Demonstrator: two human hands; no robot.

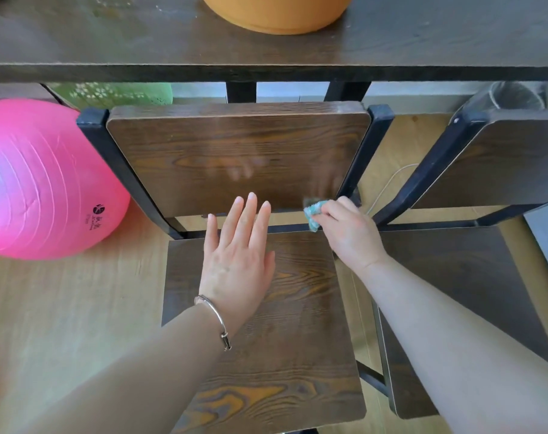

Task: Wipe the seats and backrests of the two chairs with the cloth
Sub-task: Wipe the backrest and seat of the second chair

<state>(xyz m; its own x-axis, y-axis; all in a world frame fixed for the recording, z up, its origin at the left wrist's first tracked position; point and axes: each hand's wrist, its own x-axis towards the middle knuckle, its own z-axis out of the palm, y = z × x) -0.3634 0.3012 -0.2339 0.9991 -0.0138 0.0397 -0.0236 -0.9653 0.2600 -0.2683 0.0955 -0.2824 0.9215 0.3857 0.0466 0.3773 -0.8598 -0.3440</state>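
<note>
From my remote seat, I judge the step in hand to be the backrest (235, 151) of the nearer chair. The right grip (348, 233) has its fingers curled round a bunched teal cloth (312, 213), pinching it against the backrest's lower right corner, just beside the black frame post. The cloth is small and mostly hidden in the fingers; only a crumpled edge shows.

The left grip (238, 264) is wide and holds nothing. Its fingers lie straight over the rear of that chair's seat (282, 339), with the tips reaching the gap under the backrest. I can't tell whether the palm bears down on the wood or only hovers above it. A thin metal bangle (218, 321) sits on that wrist.

The second chair stands just beside the first on the right, its backrest (501, 164) and seat (454, 292) with neither hand on them, so my guess is that most of the task remains.

For the next move I'd want the cloth swept leftward across the panel in flat, overlapping passes. It should open out a little, so that more than a wad meets the wood. The left grip would have to clear off the seat before the cloth comes down to it. The pink exercise ball (44, 183) lies close to the chair's left side, and the desk (110, 42) overhangs the top of the backrest, so I'd keep strokes short near both.
</note>
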